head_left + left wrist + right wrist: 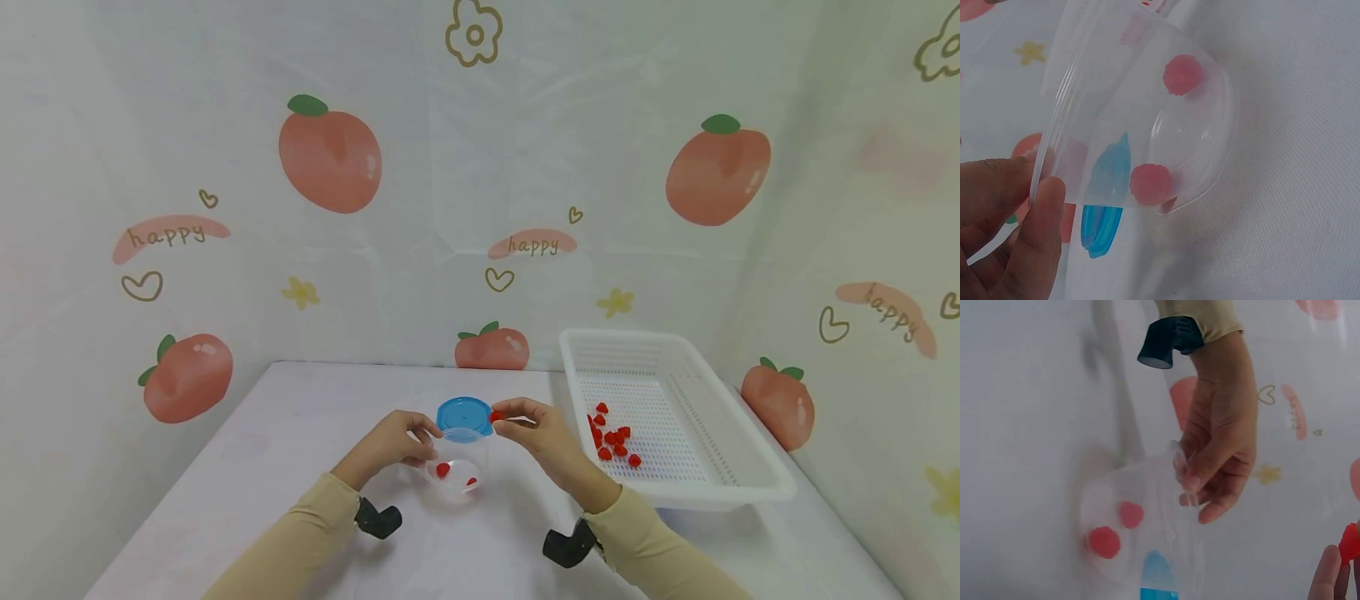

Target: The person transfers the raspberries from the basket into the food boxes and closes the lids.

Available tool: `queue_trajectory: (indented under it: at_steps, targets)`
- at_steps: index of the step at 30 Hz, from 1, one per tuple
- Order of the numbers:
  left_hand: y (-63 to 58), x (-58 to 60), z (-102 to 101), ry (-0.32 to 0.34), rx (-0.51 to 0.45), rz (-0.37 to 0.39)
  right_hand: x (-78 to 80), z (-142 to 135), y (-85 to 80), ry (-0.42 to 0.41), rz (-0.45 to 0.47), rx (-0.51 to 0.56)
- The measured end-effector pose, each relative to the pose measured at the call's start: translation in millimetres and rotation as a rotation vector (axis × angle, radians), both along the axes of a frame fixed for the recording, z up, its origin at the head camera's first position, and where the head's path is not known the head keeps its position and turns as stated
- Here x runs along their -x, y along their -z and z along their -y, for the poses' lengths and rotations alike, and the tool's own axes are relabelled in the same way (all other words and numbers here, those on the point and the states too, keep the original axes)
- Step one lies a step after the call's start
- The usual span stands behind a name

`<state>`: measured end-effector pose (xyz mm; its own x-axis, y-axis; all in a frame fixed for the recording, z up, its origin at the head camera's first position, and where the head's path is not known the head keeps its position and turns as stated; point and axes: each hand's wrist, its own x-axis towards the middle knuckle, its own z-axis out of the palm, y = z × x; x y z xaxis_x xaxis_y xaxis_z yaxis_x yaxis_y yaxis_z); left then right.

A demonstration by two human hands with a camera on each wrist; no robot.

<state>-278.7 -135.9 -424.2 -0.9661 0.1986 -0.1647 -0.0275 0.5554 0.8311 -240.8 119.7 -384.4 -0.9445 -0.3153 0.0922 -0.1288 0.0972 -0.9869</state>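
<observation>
My left hand (397, 440) pinches the rim of a clear plastic tub (1110, 94) on the table. Red raspberry-like pieces lie at the bottom of the tub, one of them (1183, 75) seen through its wall in the left wrist view. Above and to the right of the tub, my right hand (542, 435) holds another red raspberry-like piece (496, 416) between thumb and fingertips. That piece shows only at the edge of the right wrist view. A blue lid (462, 408) lies just behind the tub.
A white perforated basket (750, 483) stands on the right of the table (300, 433), with several red pieces (619, 435) gathered at its left side. Behind the table hangs a white cloth (420, 283) printed with fruit.
</observation>
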Motion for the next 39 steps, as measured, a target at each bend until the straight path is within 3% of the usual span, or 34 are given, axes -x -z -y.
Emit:
queue_trajectory:
  at_steps: [13,25,39]
  targets:
    - [-0.5,-0.3,-1,0.000,0.006,-0.004,2.8,10,40.2,-0.006,0.055,-0.037]
    - [-0.6,-0.6,-2,-0.003,0.008,-0.008,5.9,16,52.4,-0.013,0.054,-0.061]
    - [-1.8,-1.1,-2,0.000,-0.009,-0.006,3.3,18,50.3,-0.027,0.032,-0.083]
